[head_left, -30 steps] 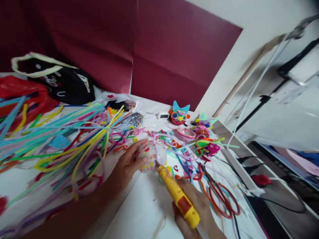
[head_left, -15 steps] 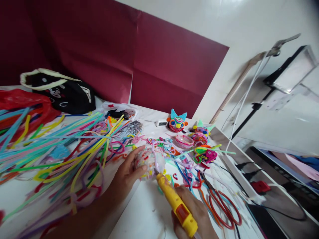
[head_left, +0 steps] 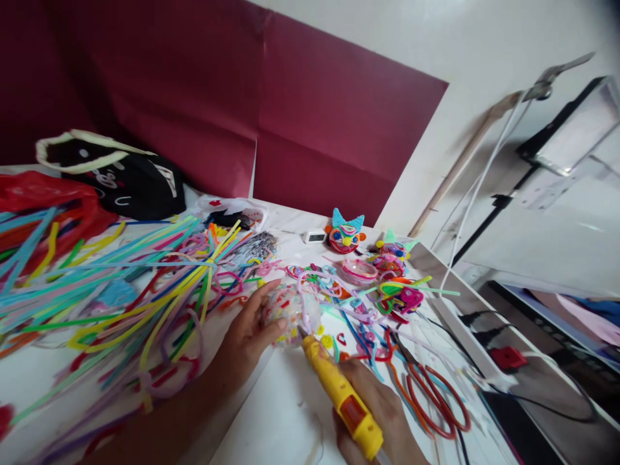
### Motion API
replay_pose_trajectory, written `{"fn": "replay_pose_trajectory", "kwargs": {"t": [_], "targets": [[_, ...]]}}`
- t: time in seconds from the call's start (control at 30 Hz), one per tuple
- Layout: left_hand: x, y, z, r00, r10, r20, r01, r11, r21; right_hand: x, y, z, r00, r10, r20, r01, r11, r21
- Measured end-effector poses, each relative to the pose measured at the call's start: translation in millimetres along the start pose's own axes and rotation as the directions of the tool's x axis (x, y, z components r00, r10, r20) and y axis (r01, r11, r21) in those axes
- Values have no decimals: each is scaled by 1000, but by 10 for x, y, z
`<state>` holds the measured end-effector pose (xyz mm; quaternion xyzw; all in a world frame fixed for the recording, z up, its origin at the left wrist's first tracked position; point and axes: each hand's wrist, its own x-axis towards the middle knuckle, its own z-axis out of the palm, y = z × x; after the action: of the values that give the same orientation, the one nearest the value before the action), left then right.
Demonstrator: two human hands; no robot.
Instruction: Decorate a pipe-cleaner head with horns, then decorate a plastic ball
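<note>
My left hand [head_left: 254,326] is closed around the near left side of a translucent round shell [head_left: 285,303] dotted with coloured bits. A lilac pipe cleaner [head_left: 304,297] runs over the shell's right part. In my right hand [head_left: 372,403] is a yellow glue gun [head_left: 334,384] with an orange-red patch on its body. Its nozzle tip meets the lower end of the lilac pipe cleaner at the shell's right edge; whether glue is coming out cannot be made out. Small yellow pieces [head_left: 327,340] lie just right of the nozzle.
Many loose pipe cleaners [head_left: 145,278] cover the left side. Red-handled scissors [head_left: 436,403] lie at right, near a power strip with a red plug [head_left: 507,357]. Behind stand a decorated blue-eared figure [head_left: 345,232], a small white digital display [head_left: 314,237] and a pink-rimmed bowl [head_left: 359,271].
The glue gun's tip has shifted very slightly left along the shell's edge. My left hand keeps its hold, and the camera view has tilted a little.
</note>
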<state>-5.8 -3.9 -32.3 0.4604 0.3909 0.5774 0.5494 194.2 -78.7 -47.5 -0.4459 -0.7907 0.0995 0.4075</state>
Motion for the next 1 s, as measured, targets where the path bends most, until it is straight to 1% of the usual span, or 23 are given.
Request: {"fn": "replay_pose_trajectory", "kwargs": {"t": [0.13, 0.33, 0.43, 0.57, 0.7, 0.8, 0.9, 1.0], "targets": [[19, -8, -11, 1000, -8, 23, 8, 1000, 1, 9, -15, -13, 1000, 19, 2, -19, 1000, 20], [41, -40, -35, 1000, 0, 23, 0, 1000, 17, 27, -34, -34, 1000, -15, 21, 15, 1000, 9], [40, -47, -33, 1000, 7, 28, -7, 1000, 11, 19, -23, -17, 1000, -19, 0, 19, 1000, 0], [32, -23, -14, 1000, 4, 21, -4, 1000, 2, -2, 9, 12, 999, -36, -15, 36, 999, -2], [23, 0, 1, 1000, -1, 19, 1, 1000, -1, -1, 18, 3, 999, -51, 7, 51, 999, -7], [24, -11, -7, 1000, -4, 19, 4, 1000, 0, 17, -10, -22, 998, -51, 21, 52, 998, -32], [30, -34, -24, 1000, 7, 25, -7, 1000, -4, 37, -61, -54, 998, -55, 22, 55, 998, -22], [23, -47, -26, 1000, 10, 26, -10, 1000, 0, 35, -114, -80, 999, -24, 25, 24, 1000, -4]]}}
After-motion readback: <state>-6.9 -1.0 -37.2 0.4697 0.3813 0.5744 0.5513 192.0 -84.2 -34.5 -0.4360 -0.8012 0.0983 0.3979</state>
